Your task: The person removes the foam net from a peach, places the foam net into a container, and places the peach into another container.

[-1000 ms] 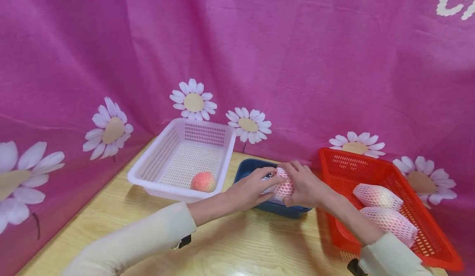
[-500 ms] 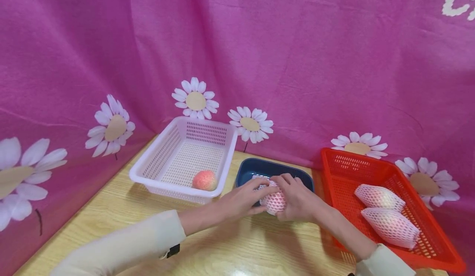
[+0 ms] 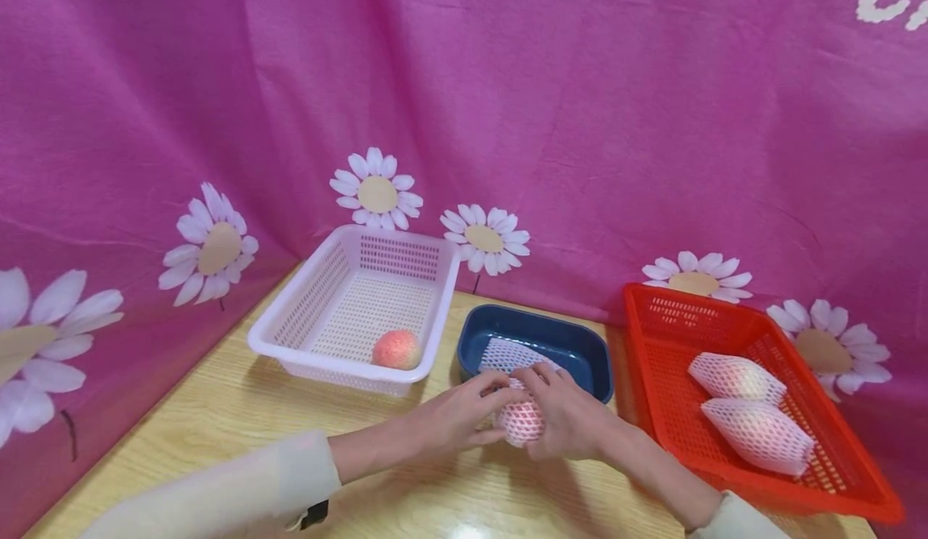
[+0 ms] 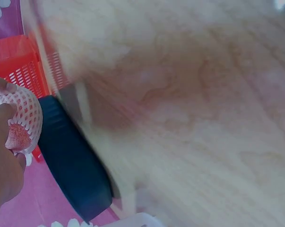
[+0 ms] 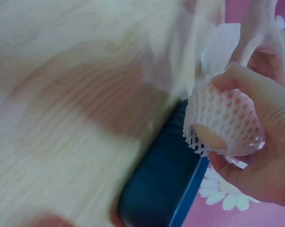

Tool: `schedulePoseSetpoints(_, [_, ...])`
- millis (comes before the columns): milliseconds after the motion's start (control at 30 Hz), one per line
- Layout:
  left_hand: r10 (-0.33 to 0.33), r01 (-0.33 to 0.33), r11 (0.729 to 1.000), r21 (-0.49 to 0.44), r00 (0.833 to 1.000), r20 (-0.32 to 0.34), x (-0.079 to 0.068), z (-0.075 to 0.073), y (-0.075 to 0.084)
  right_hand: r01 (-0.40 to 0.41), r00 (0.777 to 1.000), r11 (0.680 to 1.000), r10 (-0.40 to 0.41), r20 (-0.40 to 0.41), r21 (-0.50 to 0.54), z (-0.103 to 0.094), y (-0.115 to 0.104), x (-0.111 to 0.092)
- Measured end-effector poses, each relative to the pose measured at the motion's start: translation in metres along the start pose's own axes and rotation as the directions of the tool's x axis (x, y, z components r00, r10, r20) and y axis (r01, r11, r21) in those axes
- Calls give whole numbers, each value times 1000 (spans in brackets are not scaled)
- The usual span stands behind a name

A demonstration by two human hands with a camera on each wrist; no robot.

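Note:
Between the two hands, in front of the dark blue tub (image 3: 583, 362), is a pink peach (image 3: 522, 424) inside a white foam net (image 5: 227, 116). My right hand (image 3: 573, 420) grips the netted peach from the right, thumb and fingers around it. From the other side my left hand (image 3: 453, 418) pinches the net with its thumb and fingers. The bare end of the peach shows through the net's opening in the right wrist view. Another foam net (image 3: 507, 354) lies flat inside the tub, partly hidden by the hands.
A white perforated basket (image 3: 290, 325) on the left holds one bare peach (image 3: 396, 350). On the right, a red basket (image 3: 656, 362) holds two netted fruits (image 3: 757, 436). The wooden table (image 3: 239, 410) meets a magenta cloth (image 3: 544, 120) with daisies behind.
Both hands have brought the netted peach from over the tub toward the person and slightly left. More of the tub and the net inside it now shows.

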State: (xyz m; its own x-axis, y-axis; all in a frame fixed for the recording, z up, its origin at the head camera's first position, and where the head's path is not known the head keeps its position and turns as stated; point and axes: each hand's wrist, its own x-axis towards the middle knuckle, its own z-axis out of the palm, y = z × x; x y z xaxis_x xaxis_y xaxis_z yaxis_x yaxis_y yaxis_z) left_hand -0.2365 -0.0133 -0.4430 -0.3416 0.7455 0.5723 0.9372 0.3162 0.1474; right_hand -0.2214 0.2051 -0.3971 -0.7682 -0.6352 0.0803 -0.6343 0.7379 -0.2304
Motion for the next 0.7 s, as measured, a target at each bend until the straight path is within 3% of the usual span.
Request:
schedulePoseSetpoints(333, [-53,55,997,-49,997,55,-13,6,4,0,1000,1000,0,13,-13,18,-3,-2])
schedulePoseSetpoints(700, [-153,164,984,-68,978,141,-25,11,7,22,999,1000,-22,23,-4,33,-5,-4])
